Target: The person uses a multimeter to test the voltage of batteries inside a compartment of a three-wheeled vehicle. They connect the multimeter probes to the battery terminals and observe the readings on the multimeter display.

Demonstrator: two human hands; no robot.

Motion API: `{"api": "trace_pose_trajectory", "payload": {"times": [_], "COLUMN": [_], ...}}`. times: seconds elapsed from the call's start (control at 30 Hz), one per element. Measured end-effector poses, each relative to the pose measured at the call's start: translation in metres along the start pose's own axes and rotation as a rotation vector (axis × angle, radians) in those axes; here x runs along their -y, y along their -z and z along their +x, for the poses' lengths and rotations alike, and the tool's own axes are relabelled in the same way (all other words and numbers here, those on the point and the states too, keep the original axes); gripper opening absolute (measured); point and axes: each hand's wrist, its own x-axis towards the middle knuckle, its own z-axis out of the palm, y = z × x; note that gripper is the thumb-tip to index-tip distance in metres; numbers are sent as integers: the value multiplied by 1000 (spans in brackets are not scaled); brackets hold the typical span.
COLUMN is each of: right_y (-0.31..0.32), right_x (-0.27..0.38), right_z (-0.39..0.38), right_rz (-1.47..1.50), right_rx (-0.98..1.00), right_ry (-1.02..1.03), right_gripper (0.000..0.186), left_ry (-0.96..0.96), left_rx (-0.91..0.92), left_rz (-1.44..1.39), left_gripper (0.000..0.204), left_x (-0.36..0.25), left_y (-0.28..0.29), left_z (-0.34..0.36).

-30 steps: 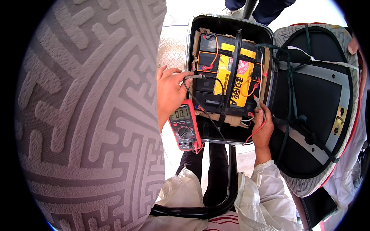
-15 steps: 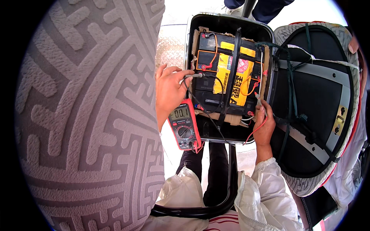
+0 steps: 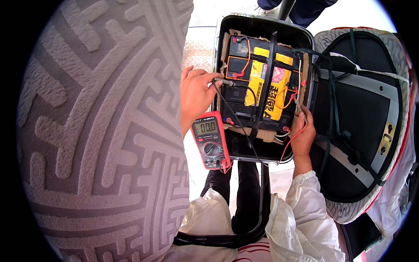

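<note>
A strapped group of dark batteries (image 3: pixel 238 94) with yellow labels lies in a black box (image 3: pixel 221 26). My left hand (image 3: pixel 198 94) pinches a multimeter probe (image 3: pixel 227 82) with a black lead, its tip at a terminal on the batteries' left side. My right hand (image 3: pixel 303 133) grips the other probe (image 3: pixel 298 105), which has a red lead. This probe points up at a red-capped terminal (image 3: pixel 293 97) with an orange wire; whether its tip touches is too small to tell. The red multimeter (image 3: pixel 211 140), its display lit with digits, leans near my left wrist at the box's lower left corner.
A black strap (image 3: pixel 269 65) crosses the batteries. To the right stands the opened seat lid (image 3: pixel 349 109), with dark cords hanging over it. Patterned grey cushion fabric (image 3: pixel 109 131) fills the left side. Another person's legs (image 3: pixel 310 11) show beyond the box, and a black bar (image 3: pixel 227 240) curves below.
My right hand has moved the red-lead probe slightly upward, closer to the orange-wire terminal. The left probe stays at its spot. The multimeter's digits differ, and the whole view has shifted slightly.
</note>
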Motion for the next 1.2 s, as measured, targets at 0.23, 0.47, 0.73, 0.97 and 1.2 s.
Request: {"api": "trace_pose_trajectory", "payload": {"times": [0.23,0.47,0.73,0.97,1.2], "right_y": [-2,-4,5,5,8], "right_x": [-11,0,-7,10,8], "right_z": [5,7,23,32,41], "right_rz": [-88,-86,-164,-234,-218], "right_rx": [-19,-9,45,54,55], "right_ry": [78,31,51,55,84], "right_gripper": [31,29,29,28,29], "left_ry": [4,9,-26,-14,-35], "left_rx": [64,107,116,106,95], "left_rz": [-11,-15,-17,-24,-6], "left_gripper": [16,18,18,18,18], "left_x": [7,12,5,5,7], "left_y": [5,1,0,3,2], "left_z": [3,5,9,4,5]}}
